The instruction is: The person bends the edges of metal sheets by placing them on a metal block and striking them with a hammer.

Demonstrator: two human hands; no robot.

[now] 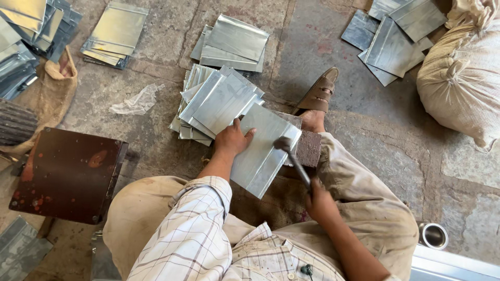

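I sit on a stone floor. My left hand (233,139) lies flat on a shiny metal sheet (263,153), pressing it down. That sheet rests tilted over a dark rusty block (309,148). My right hand (319,202) grips the handle of a hammer (291,156), whose head touches the sheet's right edge near the block. Just beyond my left hand lies a fanned pile of similar metal sheets (219,101).
More sheet stacks lie at the far middle (234,44), far left (114,34) and far right (396,36). A sandalled foot (319,96), a full sack (461,78), a dark metal box (67,174), crumpled plastic (136,101) and a small tin can (433,235) surround me.
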